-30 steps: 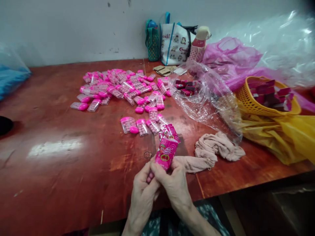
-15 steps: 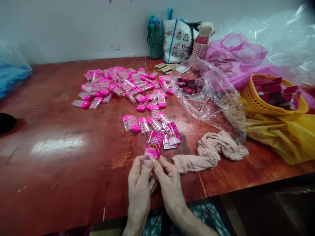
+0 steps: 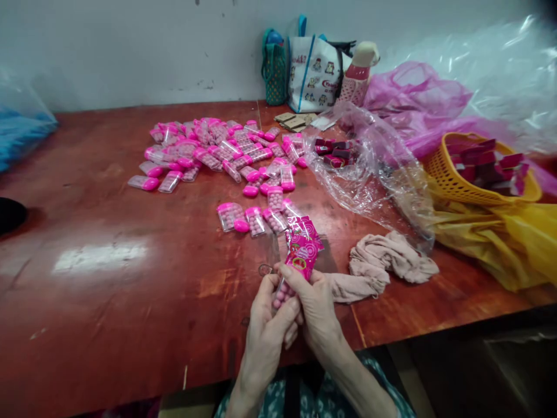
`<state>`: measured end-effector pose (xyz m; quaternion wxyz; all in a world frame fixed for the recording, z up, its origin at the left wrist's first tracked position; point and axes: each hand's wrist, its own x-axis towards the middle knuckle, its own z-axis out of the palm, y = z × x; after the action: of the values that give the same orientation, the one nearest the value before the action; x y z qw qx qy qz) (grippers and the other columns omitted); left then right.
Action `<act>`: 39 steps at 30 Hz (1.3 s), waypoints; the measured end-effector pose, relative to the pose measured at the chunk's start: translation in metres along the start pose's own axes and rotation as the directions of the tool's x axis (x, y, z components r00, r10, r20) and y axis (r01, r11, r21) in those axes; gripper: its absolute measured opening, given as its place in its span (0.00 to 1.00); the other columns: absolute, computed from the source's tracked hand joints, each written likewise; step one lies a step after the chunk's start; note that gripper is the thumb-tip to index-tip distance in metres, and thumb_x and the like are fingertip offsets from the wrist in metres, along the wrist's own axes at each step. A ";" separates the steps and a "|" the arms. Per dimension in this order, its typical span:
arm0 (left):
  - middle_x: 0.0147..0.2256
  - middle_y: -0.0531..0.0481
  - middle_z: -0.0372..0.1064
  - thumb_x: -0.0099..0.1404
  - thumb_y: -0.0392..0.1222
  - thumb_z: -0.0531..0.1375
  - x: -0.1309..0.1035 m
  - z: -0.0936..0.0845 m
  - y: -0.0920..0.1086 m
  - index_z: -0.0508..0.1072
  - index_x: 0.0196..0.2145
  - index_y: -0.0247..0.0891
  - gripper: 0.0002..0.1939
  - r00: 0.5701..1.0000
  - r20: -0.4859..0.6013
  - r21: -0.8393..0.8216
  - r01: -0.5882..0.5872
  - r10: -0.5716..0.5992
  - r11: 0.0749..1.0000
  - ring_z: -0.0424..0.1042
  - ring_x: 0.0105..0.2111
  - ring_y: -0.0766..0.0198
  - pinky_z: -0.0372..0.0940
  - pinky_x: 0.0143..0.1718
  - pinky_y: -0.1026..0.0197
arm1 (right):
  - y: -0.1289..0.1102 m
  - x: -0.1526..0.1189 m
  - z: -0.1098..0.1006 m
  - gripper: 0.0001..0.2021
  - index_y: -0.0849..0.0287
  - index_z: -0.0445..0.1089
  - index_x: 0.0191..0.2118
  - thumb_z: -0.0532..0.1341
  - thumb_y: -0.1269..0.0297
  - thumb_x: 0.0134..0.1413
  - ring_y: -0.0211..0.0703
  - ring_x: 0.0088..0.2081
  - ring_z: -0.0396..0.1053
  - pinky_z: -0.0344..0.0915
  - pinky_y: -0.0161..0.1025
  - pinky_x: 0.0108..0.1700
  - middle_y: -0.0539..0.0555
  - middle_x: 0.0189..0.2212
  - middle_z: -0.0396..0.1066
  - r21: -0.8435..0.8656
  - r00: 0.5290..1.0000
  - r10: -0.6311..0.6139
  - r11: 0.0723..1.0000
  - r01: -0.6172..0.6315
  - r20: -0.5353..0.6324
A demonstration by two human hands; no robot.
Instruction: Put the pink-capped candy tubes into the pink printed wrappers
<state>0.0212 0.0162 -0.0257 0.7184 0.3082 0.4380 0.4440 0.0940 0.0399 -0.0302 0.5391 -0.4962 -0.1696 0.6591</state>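
Near the table's front edge, my left hand [image 3: 268, 316] and my right hand [image 3: 317, 307] are closed together around one clear container of pink candies [image 3: 282, 292]. A shiny pink printed label [image 3: 301, 259] stands out from its upper end, my right thumb at its lower edge. Just beyond lie more pink labels [image 3: 307, 228], partly covered by the held one. Several candy containers with pink caps [image 3: 256, 222] lie past them, and a larger heap of filled containers [image 3: 213, 142] spreads behind.
A beige cloth [image 3: 391, 258] lies right of my hands. Farther right are a clear plastic bag [image 3: 369, 174] with dark red pieces, a yellow basket [image 3: 452, 188] and a yellow bag [image 3: 491, 238]. A white printed bag [image 3: 313, 75] and a bottle [image 3: 361, 67] stand by the wall.
Both hands have shifted right with the container, which now leans right. More of its pink candies show between my hands, and the label now overlaps the loose labels.
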 end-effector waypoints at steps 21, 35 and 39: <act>0.18 0.62 0.48 0.60 0.43 0.57 -0.003 -0.002 0.010 0.60 0.30 0.39 0.08 0.964 -0.263 -0.132 -0.062 0.026 0.989 0.45 0.13 0.78 0.47 0.12 0.75 | 0.025 -0.022 0.006 0.13 0.61 0.70 0.33 0.57 0.55 0.53 0.27 0.14 0.53 0.52 0.23 0.14 0.44 0.14 0.59 -0.158 0.988 -0.127 0.977 0.140 0.089; 0.25 0.56 0.60 0.60 0.37 0.57 0.000 -0.002 -0.002 0.65 0.37 0.38 0.06 1.000 -0.015 -0.009 0.004 -0.004 1.000 0.57 0.18 0.75 0.57 0.19 0.71 | 0.002 0.000 -0.003 0.15 0.65 0.73 0.30 0.63 0.54 0.45 0.28 0.14 0.61 0.57 0.22 0.14 0.47 0.14 0.65 -0.047 1.000 -0.023 0.999 0.024 0.009; 0.20 0.60 0.55 0.60 0.39 0.57 -0.004 -0.005 -0.006 0.64 0.38 0.40 0.08 0.999 -0.052 0.011 0.013 -0.013 1.000 0.52 0.15 0.76 0.52 0.16 0.72 | 0.009 -0.007 0.000 0.18 0.63 0.73 0.36 0.62 0.52 0.45 0.26 0.08 0.52 0.49 0.24 0.06 0.45 0.15 0.64 -0.190 0.999 0.017 0.982 -0.009 0.042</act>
<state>0.0180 0.0102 -0.0309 0.7078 0.2976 0.4611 0.4448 0.0888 0.0303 -0.0338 0.4811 -0.5320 -0.2400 0.6541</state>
